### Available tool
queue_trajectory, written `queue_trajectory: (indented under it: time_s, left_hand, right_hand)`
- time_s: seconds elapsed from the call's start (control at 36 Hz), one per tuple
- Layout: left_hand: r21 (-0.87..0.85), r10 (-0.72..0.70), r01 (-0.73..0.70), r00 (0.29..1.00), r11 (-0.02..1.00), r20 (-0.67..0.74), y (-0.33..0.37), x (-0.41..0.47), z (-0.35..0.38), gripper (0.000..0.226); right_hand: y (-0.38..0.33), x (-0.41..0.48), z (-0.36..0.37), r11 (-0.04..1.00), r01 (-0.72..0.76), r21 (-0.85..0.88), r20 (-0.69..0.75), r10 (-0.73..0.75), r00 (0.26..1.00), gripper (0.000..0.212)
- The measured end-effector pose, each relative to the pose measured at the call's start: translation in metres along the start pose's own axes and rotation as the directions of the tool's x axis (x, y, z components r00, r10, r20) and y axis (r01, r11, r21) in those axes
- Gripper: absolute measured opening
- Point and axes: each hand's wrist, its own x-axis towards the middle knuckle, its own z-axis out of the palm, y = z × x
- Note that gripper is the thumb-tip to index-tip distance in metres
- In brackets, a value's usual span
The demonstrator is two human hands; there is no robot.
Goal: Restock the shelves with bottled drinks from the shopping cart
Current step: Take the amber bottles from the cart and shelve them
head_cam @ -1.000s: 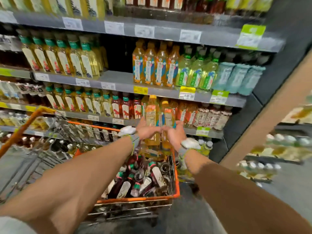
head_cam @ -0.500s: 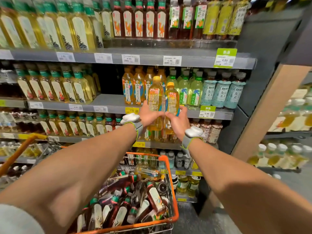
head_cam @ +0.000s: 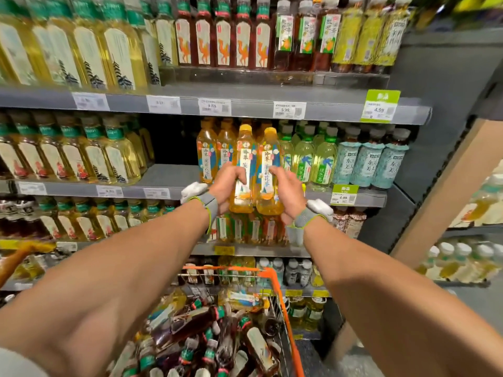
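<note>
The left arm (head_cam: 122,268) and the right arm (head_cam: 381,281) are bare and reach forward and up, and the two hands come close together in the middle. The left hand (head_cam: 226,186) curls its fingers (head_cam: 239,172) round the left bottle (head_cam: 243,156), and the right hand (head_cam: 288,191) curls round the right bottle (head_cam: 269,156), both bottles upright and touching. Each wrist has a grey band (head_cam: 211,204) with a white lump on its outer side, and a pale sleeve (head_cam: 16,363) shows at the left shoulder.
</note>
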Motion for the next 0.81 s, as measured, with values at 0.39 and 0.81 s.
queue_trajectory:
  time_s: [0.39, 0.81]
  left_hand:
    - [-0.017, -0.099, 0.101, 0.990, 0.995, 0.100, -0.037, 0.095, -0.057, 0.098]
    - [0.246, 0.248, -0.271, 0.961, 0.931, 0.123, 0.027, 0.037, -0.032, 0.068]
  right_hand:
    - [0.002, 0.021, 0.044, 0.987, 0.089, -0.132, 0.067, -0.081, 0.994, 0.059]
    - [0.001, 0.048, 0.026, 0.947, 0.255, -0.198, 0.045, -0.251, 0.967, 0.088]
